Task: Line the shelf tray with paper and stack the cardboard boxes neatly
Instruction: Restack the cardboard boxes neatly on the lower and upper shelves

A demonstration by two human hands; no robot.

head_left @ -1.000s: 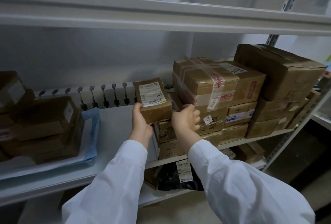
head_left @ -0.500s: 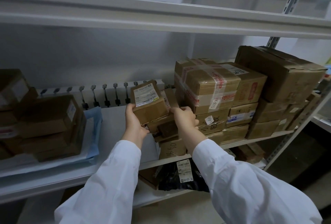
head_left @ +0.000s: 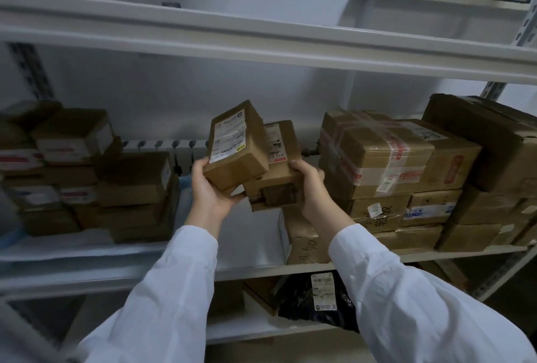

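My left hand [head_left: 216, 188] grips a small cardboard box [head_left: 236, 146] with a white shipping label, tilted and lifted above the white shelf tray [head_left: 247, 269]. My right hand [head_left: 309, 188] holds a second brown box [head_left: 276, 169] just behind and to the right of the first; the two boxes touch. Both are in the air over the bare middle of the shelf. Pale blue paper [head_left: 186, 188] lies under the left stack of boxes [head_left: 96, 176]. A taller stack of taped boxes [head_left: 406, 173] fills the right side of the shelf.
An upper shelf edge [head_left: 261, 40] runs across above my hands. A white radiator [head_left: 171, 150] lines the back wall. On the lower shelf lie a black bag with a label [head_left: 316, 298] and a box. A metal upright [head_left: 494, 275] stands at the right.
Both hands rose from the right stack and shifted left, lifting the labelled box and a second box off the pile. The view also tilted upward.
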